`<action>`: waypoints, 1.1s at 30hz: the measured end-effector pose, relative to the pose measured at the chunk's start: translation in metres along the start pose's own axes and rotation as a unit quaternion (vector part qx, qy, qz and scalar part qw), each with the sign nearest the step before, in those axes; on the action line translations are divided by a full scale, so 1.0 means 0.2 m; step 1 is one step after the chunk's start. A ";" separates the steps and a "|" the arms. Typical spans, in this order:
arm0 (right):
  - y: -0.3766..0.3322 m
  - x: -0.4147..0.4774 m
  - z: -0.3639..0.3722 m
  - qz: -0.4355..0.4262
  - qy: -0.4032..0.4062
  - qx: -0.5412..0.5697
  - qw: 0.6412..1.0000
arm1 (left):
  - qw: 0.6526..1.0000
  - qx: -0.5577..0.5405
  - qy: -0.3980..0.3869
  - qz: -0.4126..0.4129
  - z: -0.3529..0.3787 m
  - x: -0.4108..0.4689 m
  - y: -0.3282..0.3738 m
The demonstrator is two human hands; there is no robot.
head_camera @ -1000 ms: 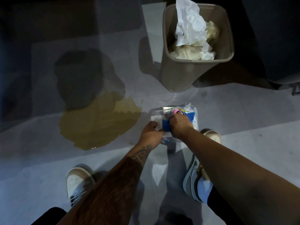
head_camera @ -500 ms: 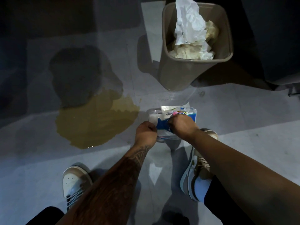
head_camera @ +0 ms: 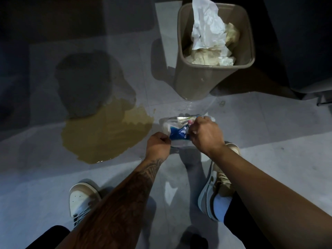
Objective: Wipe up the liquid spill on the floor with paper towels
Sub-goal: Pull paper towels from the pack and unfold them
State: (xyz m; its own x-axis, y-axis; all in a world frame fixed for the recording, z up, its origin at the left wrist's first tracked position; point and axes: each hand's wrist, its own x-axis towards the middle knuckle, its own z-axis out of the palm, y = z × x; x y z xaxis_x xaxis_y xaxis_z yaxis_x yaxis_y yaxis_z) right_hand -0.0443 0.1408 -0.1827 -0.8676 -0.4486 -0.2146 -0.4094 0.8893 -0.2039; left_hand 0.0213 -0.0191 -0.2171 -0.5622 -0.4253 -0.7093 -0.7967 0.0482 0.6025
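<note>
A brownish liquid spill (head_camera: 106, 130) spreads over the grey floor at centre left. Just right of it lies a plastic-wrapped pack of paper towels (head_camera: 177, 133), white with blue print. My left hand (head_camera: 158, 146) pinches the pack's near left edge. My right hand (head_camera: 206, 135) grips its top right part and covers much of it. The two hands sit on opposite sides of the wrapper.
A tan waste bin (head_camera: 213, 51) stands behind the pack, holding crumpled white and stained paper. My left shoe (head_camera: 82, 200) and right shoe (head_camera: 217, 187) are planted on the floor below my arms. Dark furniture fills the far right.
My hands have drawn slightly apart on the pack, the left one sliding left and nearer, the right one staying on top. The pack has shifted a little.
</note>
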 end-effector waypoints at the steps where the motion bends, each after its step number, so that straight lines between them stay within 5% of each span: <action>1: 0.01 -0.01 -0.01 0.010 0.001 0.002 1.000 | 1.000 0.006 0.003 0.000 0.00 0.00 0.01; 4: 0.06 -0.04 -0.07 0.126 0.030 0.183 0.975 | 1.000 0.006 0.015 0.003 0.00 0.02 0.02; 8: 0.09 -0.06 -0.14 0.265 0.121 0.484 0.825 | 0.999 0.030 0.019 0.011 0.01 0.03 0.04; 14: 0.10 -0.02 -0.30 0.352 0.210 0.648 0.642 | 0.997 0.058 0.036 0.033 0.03 -0.01 0.12; 16: 0.10 0.00 -0.36 0.355 0.229 0.673 0.607 | 0.996 0.081 0.036 0.033 0.04 -0.02 0.15; 18: 0.10 0.01 -0.40 0.341 0.248 0.685 0.594 | 0.993 0.106 0.034 0.035 0.04 -0.01 0.15; 22: 0.09 0.01 -0.43 0.312 0.288 0.591 0.686 | 0.995 0.100 0.026 0.012 0.05 0.00 0.17; 26: 0.11 -0.01 -0.40 0.341 0.312 0.574 0.676 | 0.992 0.121 0.031 0.008 0.05 0.00 0.19; 29: 0.11 0.00 -0.37 0.321 0.270 0.541 0.729 | 0.992 0.124 0.029 0.006 0.05 0.01 0.17; 31: 0.09 0.00 -0.38 0.318 0.246 0.592 0.698 | 0.993 0.114 0.030 0.004 0.04 0.01 0.14; 33: 0.07 0.01 -0.41 0.340 0.251 0.658 0.623 | 0.994 0.105 0.029 -0.002 0.04 -0.01 0.13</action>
State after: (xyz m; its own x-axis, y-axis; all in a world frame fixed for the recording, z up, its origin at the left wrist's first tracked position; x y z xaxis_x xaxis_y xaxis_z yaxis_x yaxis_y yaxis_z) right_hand -0.0750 0.1593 -0.1074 -0.8279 0.3704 -0.4211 0.4009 -0.1342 -0.9063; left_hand 0.0001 -0.0096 -0.2040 -0.5499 -0.4769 -0.6857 -0.8311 0.2312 0.5057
